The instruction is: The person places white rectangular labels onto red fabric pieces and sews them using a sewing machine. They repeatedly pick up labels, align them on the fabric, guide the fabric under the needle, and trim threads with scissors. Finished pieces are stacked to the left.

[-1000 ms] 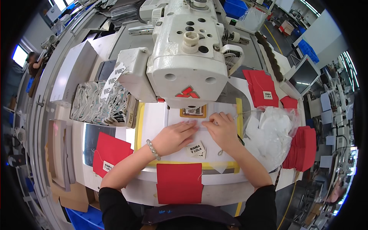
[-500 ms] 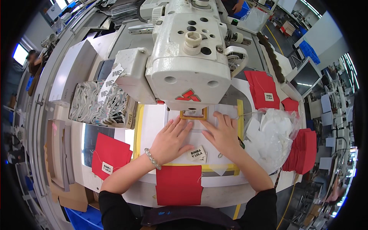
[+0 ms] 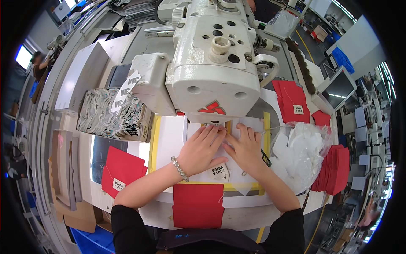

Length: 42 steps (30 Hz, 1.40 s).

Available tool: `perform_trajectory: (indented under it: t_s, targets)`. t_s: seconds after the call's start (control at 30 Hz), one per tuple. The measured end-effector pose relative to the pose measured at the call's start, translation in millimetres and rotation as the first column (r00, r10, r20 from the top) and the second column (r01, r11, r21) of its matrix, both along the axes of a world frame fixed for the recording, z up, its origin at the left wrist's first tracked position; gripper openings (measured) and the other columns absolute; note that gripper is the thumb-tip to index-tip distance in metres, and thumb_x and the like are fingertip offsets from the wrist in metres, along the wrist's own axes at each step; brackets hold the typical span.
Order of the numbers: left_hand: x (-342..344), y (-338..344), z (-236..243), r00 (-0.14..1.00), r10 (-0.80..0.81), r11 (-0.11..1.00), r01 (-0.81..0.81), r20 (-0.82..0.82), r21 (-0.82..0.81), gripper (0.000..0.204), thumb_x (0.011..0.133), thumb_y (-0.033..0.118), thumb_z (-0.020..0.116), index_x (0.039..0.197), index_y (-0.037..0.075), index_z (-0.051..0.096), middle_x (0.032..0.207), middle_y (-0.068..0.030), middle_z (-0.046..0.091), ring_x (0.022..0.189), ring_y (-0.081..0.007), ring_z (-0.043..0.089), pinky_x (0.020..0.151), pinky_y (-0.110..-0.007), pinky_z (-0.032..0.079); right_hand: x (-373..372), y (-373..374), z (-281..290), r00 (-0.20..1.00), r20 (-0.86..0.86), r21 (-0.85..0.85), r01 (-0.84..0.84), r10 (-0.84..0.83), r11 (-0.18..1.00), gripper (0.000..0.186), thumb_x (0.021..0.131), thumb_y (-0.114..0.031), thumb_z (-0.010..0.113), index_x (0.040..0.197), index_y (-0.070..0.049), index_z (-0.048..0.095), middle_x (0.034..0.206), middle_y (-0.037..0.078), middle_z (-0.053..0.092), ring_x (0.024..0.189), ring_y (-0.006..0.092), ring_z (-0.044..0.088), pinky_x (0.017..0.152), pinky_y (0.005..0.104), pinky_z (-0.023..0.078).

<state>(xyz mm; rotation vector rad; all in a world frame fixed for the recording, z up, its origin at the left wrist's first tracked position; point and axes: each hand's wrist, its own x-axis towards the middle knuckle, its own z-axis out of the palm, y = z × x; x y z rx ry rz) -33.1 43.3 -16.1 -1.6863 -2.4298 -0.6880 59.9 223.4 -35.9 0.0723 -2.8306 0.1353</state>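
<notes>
Under the head of a large white sewing machine (image 3: 215, 80), my left hand (image 3: 202, 151) lies with its fingers stretched over a small yellow-brown frame (image 3: 229, 127). That hand covers most of the frame and wears a beaded bracelet. Close on its right is my right hand (image 3: 245, 151), fingers spread, index fingertip near the frame's lower edge. Neither hand visibly grips anything. Below my left thumb, a small stack of cream labels (image 3: 219, 171) with dark print rests on the white work plate (image 3: 169, 144). A red fabric piece (image 3: 198, 205) lies at the table's front edge.
A box of folded labels (image 3: 112, 114) stands left, above red pieces with a label (image 3: 122, 169). To the right sit a clear plastic bag of white pieces (image 3: 298, 146), a red stack (image 3: 332, 169) and more labelled red pieces (image 3: 291, 101). Yellow tape (image 3: 155, 139) borders the plate.
My left hand has slid right and slightly up, from beside the frame to on top of it. My right hand has hardly moved. The whole view has shifted slightly.
</notes>
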Motion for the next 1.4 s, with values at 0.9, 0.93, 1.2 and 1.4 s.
perform_trajectory:
  t_s: [0.9,0.93,1.2,1.4]
  targets:
    - [-10.0,14.1,-12.0,0.999,0.022,0.999,-0.023,-0.025,-0.045,0.060,0.083,0.041,0.066,0.125,0.001,0.052,0.118,-0.0221,0.059,0.102,-0.0325,0.060,0.093,-0.041,0.043,31.0,-5.6,24.5,0.999,-0.009,-0.054,-0.044,0.043,0.998,0.033,0.078,-0.027,0.072,0.109,-0.016,0.067,0.106,-0.001,0.057,0.093,0.0164,0.052,0.078,0.0384,0.032]
    - [-7.7,11.7,-12.6,0.999,0.020,0.999,-0.021,-0.031,-0.040,0.057,0.083,0.038,0.067,0.125,0.002,0.053,0.118,-0.0214,0.059,0.102,-0.0323,0.060,0.093,-0.041,0.044,38.1,-7.0,24.1,0.998,-0.015,-0.073,-0.064,0.063,0.995,0.032,0.078,-0.026,0.072,0.107,-0.015,0.067,0.103,-0.002,0.058,0.091,0.0155,0.052,0.078,0.0382,0.032]
    - [7.4,-12.5,12.3,1.000,-0.015,0.995,0.017,-0.021,0.100,0.039,0.075,0.014,0.074,0.111,0.007,0.063,0.113,-0.0103,0.063,0.097,-0.0257,0.062,0.084,-0.036,0.049,72.4,-21.7,20.9,0.972,-0.060,-0.109,-0.234,0.228,0.966,0.034,0.078,-0.024,0.072,0.110,-0.017,0.067,0.105,-0.003,0.059,0.090,0.0136,0.055,0.079,0.0366,0.033]
    - [35.1,-49.3,11.4,0.995,-0.056,0.998,0.052,0.087,0.046,0.019,0.075,0.011,0.072,0.092,0.009,0.066,0.091,-0.0016,0.063,0.082,-0.0194,0.060,0.071,-0.033,0.046,72.5,-30.9,7.7,0.930,-0.055,-0.141,-0.368,0.364,0.919,0.037,0.078,-0.021,0.072,0.114,-0.017,0.066,0.118,-0.001,0.060,0.100,0.0147,0.055,0.083,0.0360,0.036]
